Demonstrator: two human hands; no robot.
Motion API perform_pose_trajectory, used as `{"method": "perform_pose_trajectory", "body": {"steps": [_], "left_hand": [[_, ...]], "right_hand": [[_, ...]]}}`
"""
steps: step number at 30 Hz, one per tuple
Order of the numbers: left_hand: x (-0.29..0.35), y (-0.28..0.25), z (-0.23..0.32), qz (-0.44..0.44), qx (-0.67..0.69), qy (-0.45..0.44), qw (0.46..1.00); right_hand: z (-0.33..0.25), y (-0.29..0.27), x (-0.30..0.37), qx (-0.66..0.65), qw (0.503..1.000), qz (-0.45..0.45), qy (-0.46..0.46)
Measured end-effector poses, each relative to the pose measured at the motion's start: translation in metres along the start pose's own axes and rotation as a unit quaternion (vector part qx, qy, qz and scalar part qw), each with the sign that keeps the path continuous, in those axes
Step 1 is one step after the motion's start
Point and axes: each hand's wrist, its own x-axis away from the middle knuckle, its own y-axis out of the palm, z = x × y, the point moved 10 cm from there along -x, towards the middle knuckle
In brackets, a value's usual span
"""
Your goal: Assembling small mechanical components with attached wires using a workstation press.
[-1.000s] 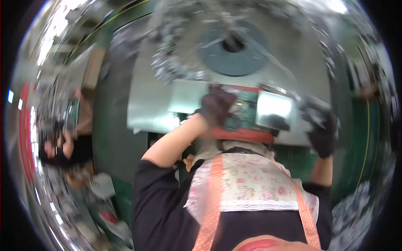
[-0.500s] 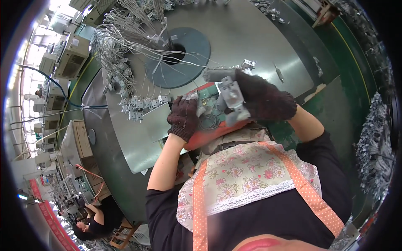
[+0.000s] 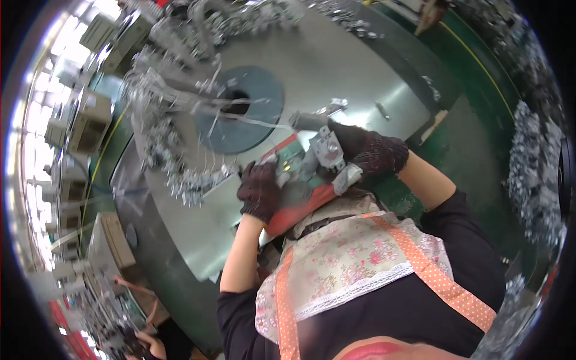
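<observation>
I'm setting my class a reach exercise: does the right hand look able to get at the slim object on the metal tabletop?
Probably yes: the slim object lies just beyond the right hand, with only tabletop between. The grey metal part it holds might need setting down.

Silver-grey bracket (image 3: pixel 328 147), dark maroon gloves (image 3: pixel 260 191), pink-flowered cream apron (image 3: pixel 336 261) — orange straps (image 3: pixel 444 279) dotted white, blue-grey disc (image 3: pixel 264 102)

Left: beige box-shaped housings (image 3: pixel 91 123) stand in a row near bright windows (image 3: pixel 69 39). A cabinet (image 3: pixel 118 240) sits nearer. Lower left: a co-worker (image 3: pixel 174 342) in black, partly cut off; farther left, a red band (image 3: pixel 58 318). Right: a yellow line (image 3: pixel 482 67) crosses green flooring (image 3: pixel 465 78).
</observation>
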Motion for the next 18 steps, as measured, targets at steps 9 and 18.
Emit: {"method": "perform_pose_trajectory", "body": {"steps": [9,18], "left_hand": [[-0.008,-0.006,0.006,-0.048,0.014,-0.036,0.998],[-0.005,0.000,-0.001,-0.057,0.009,-0.058,0.997]], "right_hand": [[-0.022,0.001,0.025,-0.301,0.933,0.134,0.146],[-0.005,0.007,0.025,-0.270,0.932,0.179,0.164]]}}
